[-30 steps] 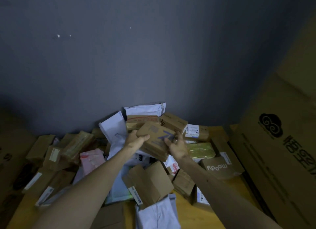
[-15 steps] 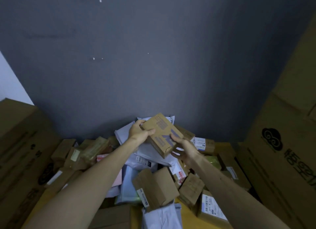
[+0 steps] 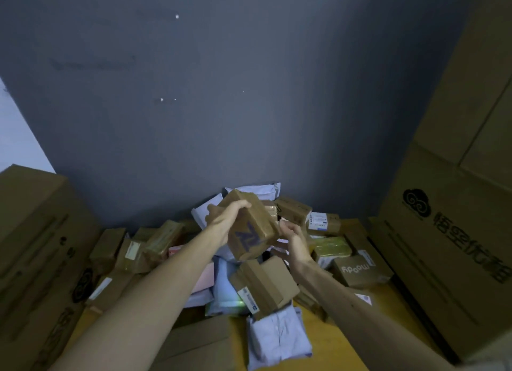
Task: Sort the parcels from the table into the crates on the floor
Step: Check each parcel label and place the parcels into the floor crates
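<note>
A brown cardboard parcel with a blue printed mark is lifted above the heap, tilted on end. My left hand grips its upper left edge, fingers curled over the top. My right hand sits at its lower right corner, fingers loosely bent and touching the box side. Below lies the heap of parcels on the yellow wooden table: brown boxes, pale blue and white mailer bags, and an open-flapped brown box with a label. No crates are in view.
Large cardboard cartons stand on the left and on the right of the table. A dark grey wall rises behind the heap. A brown box printed "moody" and a green-wrapped parcel lie at right.
The parcel has been lifted off the heap and turned from lying flat to standing on end. My left hand moved over its top edge; my right hand slid to its lower right corner.
</note>
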